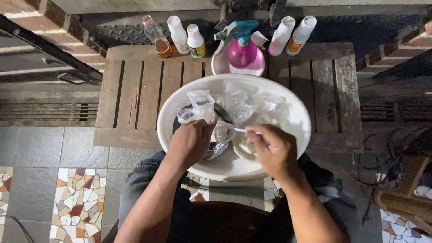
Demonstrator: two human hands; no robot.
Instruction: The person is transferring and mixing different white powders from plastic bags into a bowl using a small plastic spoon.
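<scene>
A big white basin [297, 105] rests on a low slatted wooden table [135, 85] and holds several clear plastic bags [252, 105]. My left hand [191, 141] is shut on one clear bag [201, 104], held upright over the basin's left side. My right hand [272, 148] grips a white plastic spoon [225, 131], its bowl pointing left toward that bag. Under the spoon lies a small round clear cup [242, 146] with pale contents. A dark round object [217, 150] sits in the basin below my left hand.
Along the table's far edge stand a clear bottle with amber liquid [155, 36], several small white bottles [177, 33], and a pink spray bottle with a blue trigger [243, 47] in a white bowl. A wicker chair [405, 198] is at right. The floor is tiled.
</scene>
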